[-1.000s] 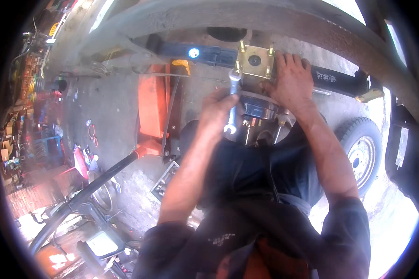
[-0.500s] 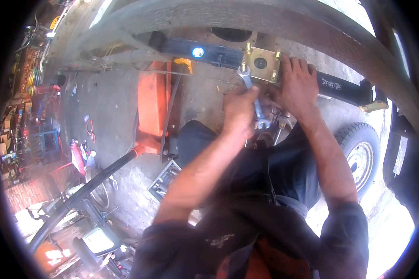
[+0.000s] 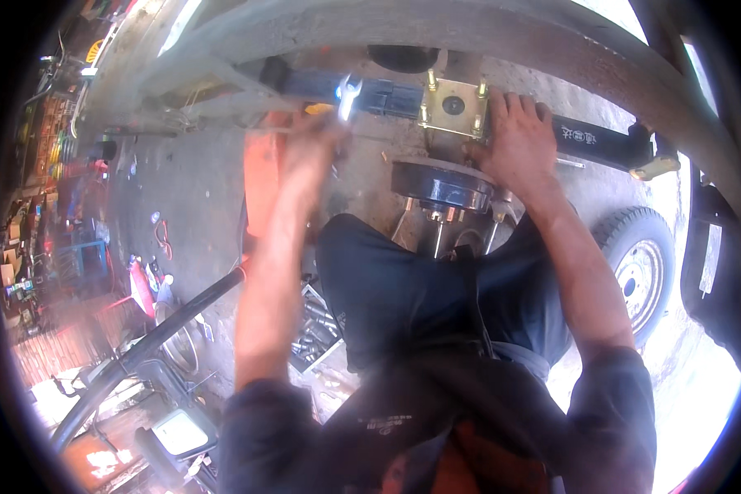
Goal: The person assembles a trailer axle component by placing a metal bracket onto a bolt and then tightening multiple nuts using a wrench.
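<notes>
My left hand, blurred by motion, is closed on a steel open-end wrench, whose jaw points up over the black beam. Beside the gold-coloured plate, my right hand grips the beam, its fingers over the top and its thumb at the lower side. Threaded studs with nuts stand at the plate's corners, and a round hole sits in its middle. Below the plate is a black round brake drum with studs pointing toward me.
A large grey frame rail arches across the top. To the left stands an orange jack with a long dark handle. A tray of sockets lies by my left knee. A wheel rests at the right.
My left hand has lifted the wrench off the plate's lower-left stud and swung left with it, uncovering the drum. My right hand stays on the beam.
</notes>
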`<state>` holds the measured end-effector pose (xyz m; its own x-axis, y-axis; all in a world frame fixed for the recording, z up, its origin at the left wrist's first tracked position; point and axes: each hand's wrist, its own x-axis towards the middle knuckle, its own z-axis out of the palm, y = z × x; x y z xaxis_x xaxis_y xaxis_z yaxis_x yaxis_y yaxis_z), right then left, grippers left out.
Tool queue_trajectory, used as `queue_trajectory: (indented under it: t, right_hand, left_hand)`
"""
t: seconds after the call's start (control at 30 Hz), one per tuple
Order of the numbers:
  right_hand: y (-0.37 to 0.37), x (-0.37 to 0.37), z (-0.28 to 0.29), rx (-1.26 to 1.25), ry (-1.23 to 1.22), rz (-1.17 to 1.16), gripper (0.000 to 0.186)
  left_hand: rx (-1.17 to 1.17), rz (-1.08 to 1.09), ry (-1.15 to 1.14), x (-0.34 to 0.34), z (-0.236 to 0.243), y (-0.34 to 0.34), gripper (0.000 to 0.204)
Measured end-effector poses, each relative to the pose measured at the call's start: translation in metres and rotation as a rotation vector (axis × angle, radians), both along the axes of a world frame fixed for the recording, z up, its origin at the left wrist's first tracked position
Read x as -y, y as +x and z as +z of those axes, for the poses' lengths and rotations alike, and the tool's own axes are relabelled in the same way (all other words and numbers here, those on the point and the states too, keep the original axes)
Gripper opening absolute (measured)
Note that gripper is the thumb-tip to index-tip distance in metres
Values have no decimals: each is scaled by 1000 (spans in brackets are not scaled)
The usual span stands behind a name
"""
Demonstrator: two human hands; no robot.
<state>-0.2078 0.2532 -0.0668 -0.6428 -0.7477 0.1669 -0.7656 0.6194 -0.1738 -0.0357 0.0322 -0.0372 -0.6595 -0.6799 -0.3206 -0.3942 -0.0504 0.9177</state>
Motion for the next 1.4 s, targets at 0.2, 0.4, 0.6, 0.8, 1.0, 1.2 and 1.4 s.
queue_trajectory:
  t: [0.2, 0.4, 0.6, 0.8, 1.0, 1.2, 1.4]
  right_hand:
    - [3, 5, 1, -32, 0, 6, 83]
    - [1, 3, 0, -54, -7, 16, 84]
    - [-5, 5, -11, -88, 13, 21, 84]
    - [-2, 4, -6, -59, 24, 13, 85]
    - [3, 4, 4, -37, -3, 18, 86]
    - [-1, -2, -5, -27, -4, 7, 83]
    - [2, 1, 2, -43, -17, 19, 82]
  left_hand:
    - [-94, 21, 348, -100, -10, -6, 19]
    - [-305, 340, 504, -138, -11, -42, 17]
    - [-300, 414, 637, -154, 1, -64, 17]
    - [-188, 207, 480, -128, -24, -45, 16]
    - [414, -547, -109, 16, 28, -56, 27]
    - [267, -380, -141, -4, 18, -28, 14]
    - [-77, -21, 338, -85, -5, -2, 23]
